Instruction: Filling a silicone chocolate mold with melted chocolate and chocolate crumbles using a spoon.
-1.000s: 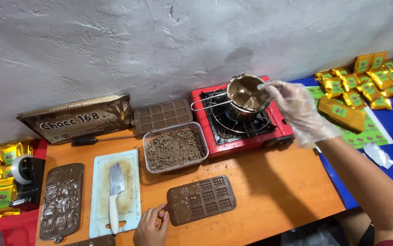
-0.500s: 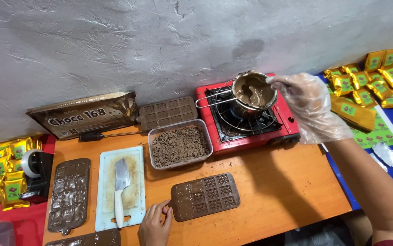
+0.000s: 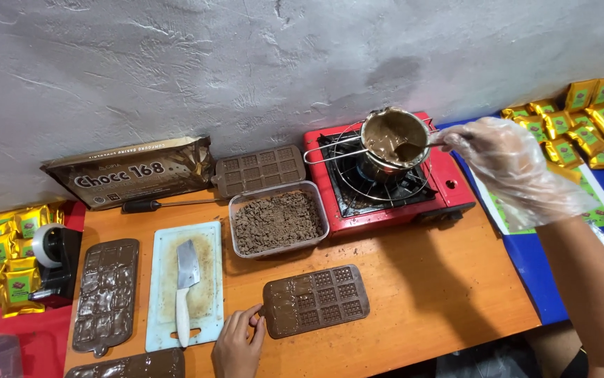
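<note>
My right hand point(image 3: 508, 164), in a clear plastic glove, holds a spoon point(image 3: 421, 148) dipped into a small metal pot of melted chocolate point(image 3: 393, 138). The pot sits on the grate of a red portable gas stove point(image 3: 449, 178). My left hand point(image 3: 237, 343) is bare and grips the left edge of a brown chocolate-bar mould point(image 3: 319, 299) lying on the orange table point(image 3: 428, 301). The mould's left cells hold chocolate.
A clear tub of chopped chocolate point(image 3: 277, 220) stands beside a white cutting board point(image 3: 207, 294) with a cleaver point(image 3: 186, 276). More moulds point(image 3: 106, 294) lie left and at the wall point(image 3: 260, 169), with a brown chocolate package point(image 3: 130, 171). Gold packets point(image 3: 589, 115) cover the blue surface right; a tape dispenser point(image 3: 53, 255) left.
The view has shifted, so everything sits further right and lower in the frame. My right hand stays at the pot with the spoon in the chocolate. My left hand keeps hold of the mould.
</note>
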